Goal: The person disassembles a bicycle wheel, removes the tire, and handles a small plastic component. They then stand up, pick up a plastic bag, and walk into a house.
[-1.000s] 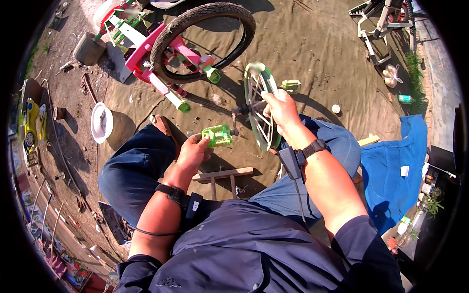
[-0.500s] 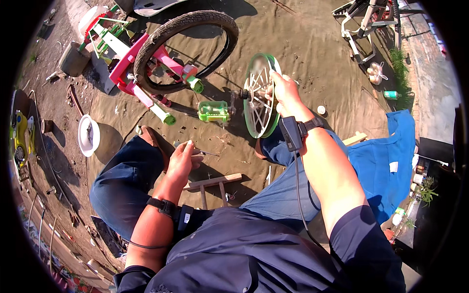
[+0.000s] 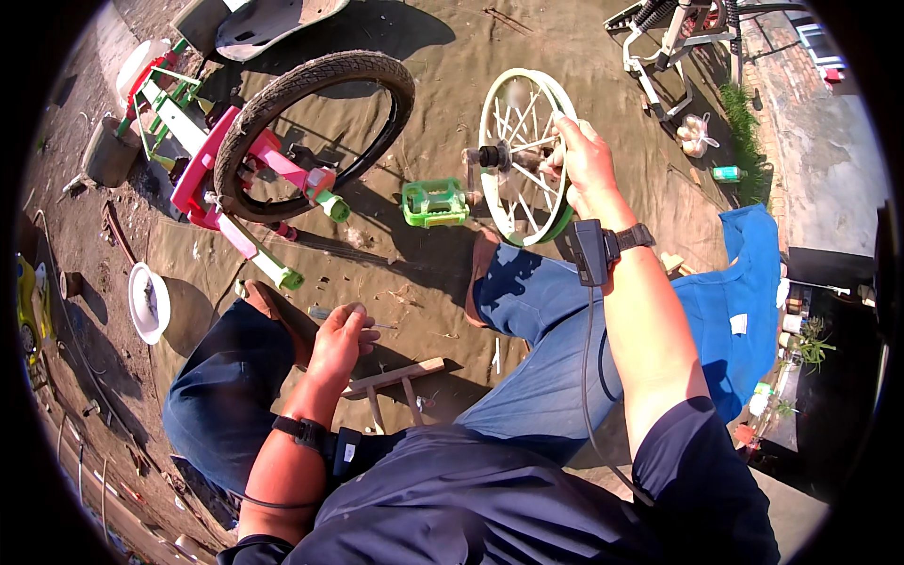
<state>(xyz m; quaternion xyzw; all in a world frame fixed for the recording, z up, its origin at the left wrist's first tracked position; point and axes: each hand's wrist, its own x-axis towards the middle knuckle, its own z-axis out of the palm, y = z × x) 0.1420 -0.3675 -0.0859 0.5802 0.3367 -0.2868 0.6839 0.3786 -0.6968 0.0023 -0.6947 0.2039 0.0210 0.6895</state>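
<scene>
My right hand (image 3: 586,165) grips a small pale-green spoked wheel (image 3: 513,212) by its side, holding it raised with a dark hub in its middle. A translucent green pedal (image 3: 433,201) sticks out to the wheel's left on the hub side. My left hand (image 3: 344,344), with loosely curled, parted fingers and nothing visible in it, hangs lower left, near a thin screwdriver (image 3: 325,313) on the brown groundsheet (image 3: 443,66). Further left lies a pink, white and green child's bicycle frame (image 3: 202,181) under a loose black tyre (image 3: 391,80).
A white bowl (image 3: 148,320) lies at left beside a yellow toy (image 3: 33,311). A wooden stand (image 3: 395,375) lies between my legs. A metal frame (image 3: 664,66), a bagged bundle (image 3: 694,137), a green container (image 3: 727,173) and blue cloth (image 3: 734,292) are at right.
My left hand has let go of the green pedal and moved down and left. My right hand has lifted the wheel up and away from my body, and the pedal moved with it.
</scene>
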